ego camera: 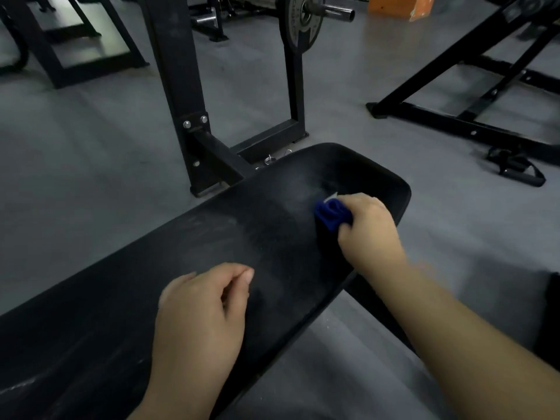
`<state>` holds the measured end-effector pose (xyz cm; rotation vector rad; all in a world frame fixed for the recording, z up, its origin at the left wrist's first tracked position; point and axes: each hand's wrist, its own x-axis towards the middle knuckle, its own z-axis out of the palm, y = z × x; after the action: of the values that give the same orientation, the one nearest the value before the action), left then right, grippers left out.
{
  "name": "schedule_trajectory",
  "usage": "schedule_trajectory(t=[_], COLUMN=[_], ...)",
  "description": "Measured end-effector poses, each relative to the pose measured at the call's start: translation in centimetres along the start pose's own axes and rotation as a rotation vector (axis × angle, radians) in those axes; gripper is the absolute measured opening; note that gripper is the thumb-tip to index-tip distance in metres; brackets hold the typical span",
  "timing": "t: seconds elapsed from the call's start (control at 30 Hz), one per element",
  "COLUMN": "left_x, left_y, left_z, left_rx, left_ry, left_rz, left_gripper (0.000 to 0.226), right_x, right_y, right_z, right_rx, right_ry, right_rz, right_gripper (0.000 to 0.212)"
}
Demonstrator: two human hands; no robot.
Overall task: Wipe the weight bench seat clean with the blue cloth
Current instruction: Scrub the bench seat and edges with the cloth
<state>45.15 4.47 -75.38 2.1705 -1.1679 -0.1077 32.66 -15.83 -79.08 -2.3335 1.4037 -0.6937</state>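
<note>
**Bench seat: orientation, clearance, surroundings**

The weight bench seat (212, 253) lies with its long axis running from the lower left, nearest you, to a rounded end at the upper right. The blue cloth (331, 213) sits bunched on the pad near that rounded end, towards the seat's right edge. Your right hand (368, 225) grips it, fingers curled over the bundle and pressing it against the pad. Your left hand (203, 310) is over the middle of the seat, fingers loosely curled, thumb tip against the forefinger, holding nothing.

A pale, dusty film covers the pad between your hands and just beyond the cloth. The pad surface to the left of the cloth is free along its whole length. The right edge and the rounded end lie close to the cloth, with grey floor (91, 147) beyond both.

A black upright post (169, 71) stands just beyond the seat's left edge. A weight plate (300, 22) hangs on a bar behind it. Well to the right of the seat stand a second black frame (454, 86) and a strap handle (515, 168) on the floor.
</note>
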Motion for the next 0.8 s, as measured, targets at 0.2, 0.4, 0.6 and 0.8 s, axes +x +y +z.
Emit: schedule_trajectory(t=[0.2,0.4,0.6,0.8], left_x=[-0.7,-1.4,-1.8,-0.9], left_y=[-1.4,-1.2,-0.1,0.3], left_z=[-1.1,-1.2,-1.1,-0.8], left_rx=[0.117,-0.106,-0.089,-0.006], left_ry=[0.065,0.050,0.021,0.119], left_rz=[-0.026,-0.071,-0.080,-0.044], left_gripper=[0.015,0.017,0.011,0.008], right_x=[-5.9,-6.2,-9.2,-8.3], right_y=[-1.8,-1.9,-4.0,-4.0], right_z=[-0.7,-0.9,-0.6,0.6], right_rx=[0.118,0.039,0.142,0.109], right_ry=[-0.193,0.006,-0.226,-0.054], right_rz=[-0.278,0.006,-0.267,-0.152], right_gripper=[0.051,0.047,0.050,0.050])
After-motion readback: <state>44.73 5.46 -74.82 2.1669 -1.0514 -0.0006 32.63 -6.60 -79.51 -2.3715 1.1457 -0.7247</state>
